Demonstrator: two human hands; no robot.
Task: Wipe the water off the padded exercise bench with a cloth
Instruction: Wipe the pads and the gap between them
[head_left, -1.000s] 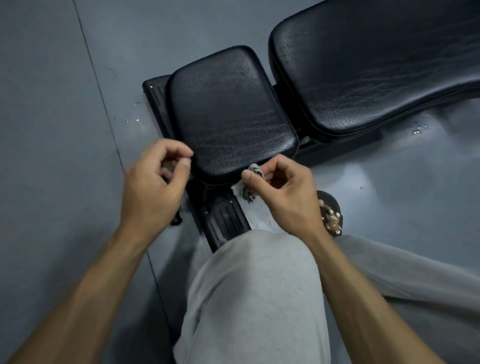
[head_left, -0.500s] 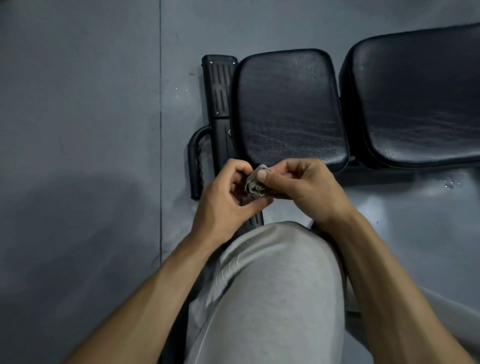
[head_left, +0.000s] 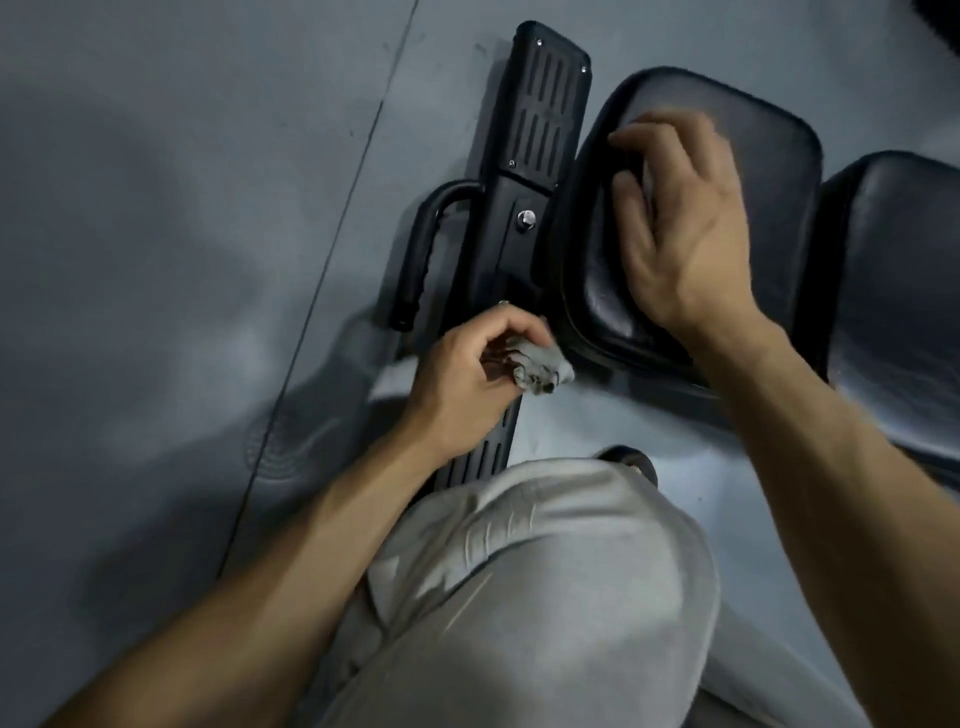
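Note:
The black padded bench has a small seat pad (head_left: 774, 171) and a larger back pad (head_left: 904, 270) to its right. My right hand (head_left: 691, 234) lies flat on the seat pad with its fingers spread. It is blurred, and a pale patch shows under the fingers; I cannot tell what that patch is. My left hand (head_left: 462, 379) grips a crumpled grey cloth (head_left: 545, 364) just off the pad's near left corner, above the bench frame. The cloth is not touching the pad.
The bench's black slotted frame bar (head_left: 540, 104) runs along the left of the seat pad, with a curved black handle (head_left: 421, 249) beside it. My knee in grey trousers (head_left: 545, 597) fills the foreground, with a dark shoe (head_left: 628, 460) beyond it. The floor is grey with a seam (head_left: 332, 249).
Both hands held the cloth together in front of the seat. The right hand has now moved up onto the seat pad, and the cloth stays in the left hand. The view shifted closer.

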